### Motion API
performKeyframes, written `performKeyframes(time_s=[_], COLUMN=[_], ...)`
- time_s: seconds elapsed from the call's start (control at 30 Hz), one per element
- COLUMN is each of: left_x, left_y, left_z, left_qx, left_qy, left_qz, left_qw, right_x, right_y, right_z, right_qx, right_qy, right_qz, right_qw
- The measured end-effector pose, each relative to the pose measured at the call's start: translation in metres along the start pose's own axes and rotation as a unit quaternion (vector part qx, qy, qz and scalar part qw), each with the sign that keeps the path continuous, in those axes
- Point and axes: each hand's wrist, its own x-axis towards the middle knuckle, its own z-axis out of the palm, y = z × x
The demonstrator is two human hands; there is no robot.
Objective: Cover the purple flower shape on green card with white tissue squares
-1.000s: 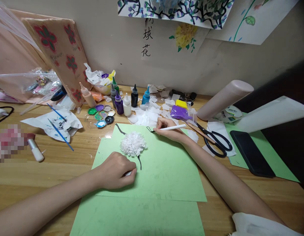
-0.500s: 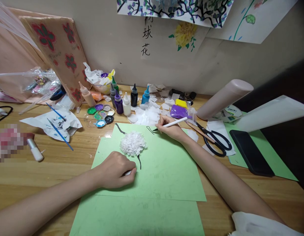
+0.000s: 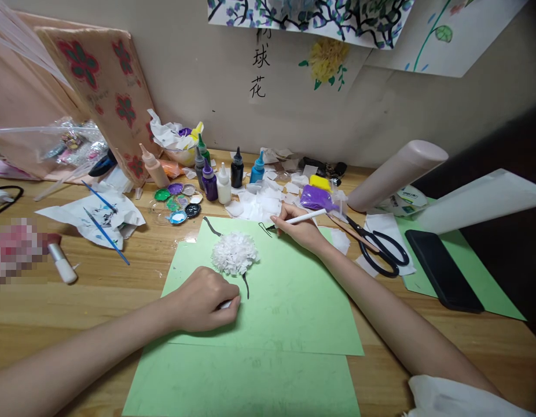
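My right hand (image 3: 296, 227) pinches a white marker pen (image 3: 309, 215). Its black tip rests on the green paper (image 3: 294, 301), at a small black outline (image 3: 263, 229) near the top edge. Curled into a fist on the same sheet is my left hand (image 3: 209, 299), with a bit of a small white object (image 3: 226, 304) showing between the fingers; the rest of it is hidden. Just above that hand a white ruffled paper flower (image 3: 235, 253) sits on the sheet. Dark painted strokes reach from its upper left and from below it.
Behind the sheet stand paint bottles (image 3: 209, 184) and opened paint pots (image 3: 176, 202) among white paper scraps (image 3: 259, 200). Black scissors (image 3: 381, 249) and a phone (image 3: 441, 269) lie on the right. Paintbrushes (image 3: 105, 236) rest on stained tissue at left. Another green sheet (image 3: 246, 382) lies nearer me.
The marker tip has shifted slightly up and left, and the black outline has a little more line in it. My left hand stays in place.
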Motion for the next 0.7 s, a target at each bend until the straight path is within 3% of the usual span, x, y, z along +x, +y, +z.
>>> performKeyframes(time_s=[0.7], left_x=[0.001], left_y=[0.0002], left_z=[-0.0002], left_qx=[-0.004], left_qy=[0.004], left_qz=[0.003], left_qw=[1.0], right_x=[0.0009], right_y=[-0.0004], right_z=[-0.0002], right_qx=[0.016], right_qy=[-0.002], right_qz=[-0.001], right_qw=[1.0])
